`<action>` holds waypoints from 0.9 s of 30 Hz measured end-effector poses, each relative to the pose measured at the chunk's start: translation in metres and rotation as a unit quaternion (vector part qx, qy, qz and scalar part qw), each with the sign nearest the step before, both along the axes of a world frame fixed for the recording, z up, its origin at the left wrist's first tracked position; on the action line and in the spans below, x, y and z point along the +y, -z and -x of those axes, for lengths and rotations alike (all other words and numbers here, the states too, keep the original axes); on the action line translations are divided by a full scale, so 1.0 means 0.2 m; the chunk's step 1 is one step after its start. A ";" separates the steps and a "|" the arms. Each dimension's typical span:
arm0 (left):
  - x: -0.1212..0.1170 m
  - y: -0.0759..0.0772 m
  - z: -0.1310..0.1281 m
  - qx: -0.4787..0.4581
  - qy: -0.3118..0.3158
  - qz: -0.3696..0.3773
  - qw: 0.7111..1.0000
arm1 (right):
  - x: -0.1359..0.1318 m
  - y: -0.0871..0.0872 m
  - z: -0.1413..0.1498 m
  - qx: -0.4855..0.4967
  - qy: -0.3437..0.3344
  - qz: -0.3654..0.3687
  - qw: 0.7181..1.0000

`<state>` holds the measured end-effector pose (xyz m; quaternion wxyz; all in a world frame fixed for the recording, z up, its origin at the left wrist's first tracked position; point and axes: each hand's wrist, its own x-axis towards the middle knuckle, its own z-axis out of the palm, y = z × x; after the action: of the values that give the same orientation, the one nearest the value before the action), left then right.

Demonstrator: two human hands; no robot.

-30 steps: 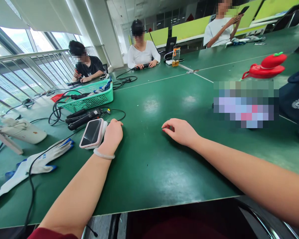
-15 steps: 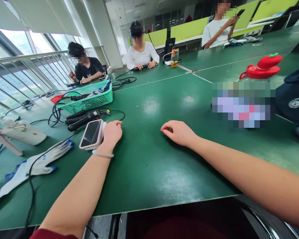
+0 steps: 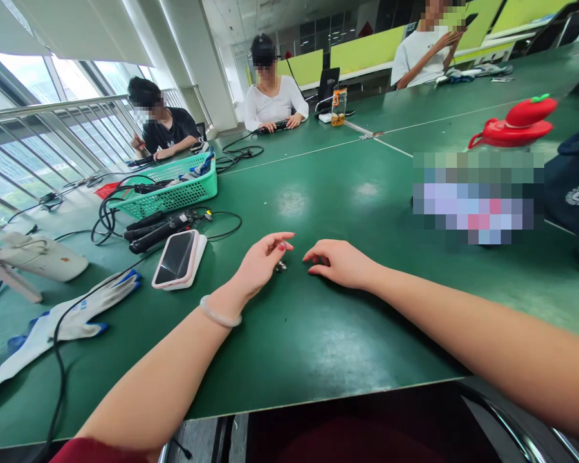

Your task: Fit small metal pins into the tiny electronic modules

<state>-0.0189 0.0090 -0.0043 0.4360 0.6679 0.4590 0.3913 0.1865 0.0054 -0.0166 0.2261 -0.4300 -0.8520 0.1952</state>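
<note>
My left hand [image 3: 267, 254], with a pale bangle on its wrist, is over the middle of the green table [image 3: 270, 360]. Its thumb and fingers pinch together, and a small shiny metal thing [image 3: 280, 265] shows just beneath them, too small to name. A short gap away, my right hand [image 3: 340, 262] rests on the table with nothing in it, its fingers curved and the thumb apart from them. Left of my left hand lies a phone [image 3: 176, 257] in a pale pink case, on top of a white object [image 3: 200, 254].
Black handheld tools [image 3: 161, 231] with cables lie beyond the phone, near a green basket [image 3: 174, 196]. A white-and-blue glove [image 3: 77, 312] is at the left. To the right stand a red-lidded bottle [image 3: 516, 132] and a dark bag [image 3: 572, 183]. Several people sit across the table.
My left hand has moved right, away from the phone, towards my right hand, and the small metal thing now shows under its fingers. My right hand's thumb and fingers have parted.
</note>
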 end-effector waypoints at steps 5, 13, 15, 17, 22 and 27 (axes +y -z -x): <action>-0.08 -0.05 -0.06 0.003 0.022 0.036 0.999 | -0.01 0.01 0.00 -0.009 -0.015 0.005 1.000; -0.08 -0.03 -0.07 -0.035 0.052 0.092 0.994 | -0.03 0.00 0.03 -0.056 -0.038 -0.010 0.998; -0.07 -0.03 -0.06 0.001 0.034 0.059 0.998 | -0.02 0.00 0.03 -0.048 -0.036 -0.008 0.998; -0.05 -0.02 -0.05 0.041 0.013 0.029 0.999 | -0.01 0.00 0.02 -0.044 -0.032 -0.008 0.998; -0.01 0.03 -0.01 0.101 -0.041 -0.004 0.994 | -0.02 -0.01 0.01 -0.013 -0.009 0.002 1.000; 0.00 0.05 -0.02 0.073 -0.055 0.020 0.996 | -0.03 -0.03 0.01 0.072 0.044 0.038 0.996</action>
<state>-0.0156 0.0080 -0.0144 0.3920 0.6596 0.5338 0.3555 0.1844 0.0004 -0.0107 0.2789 -0.4599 -0.8057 0.2483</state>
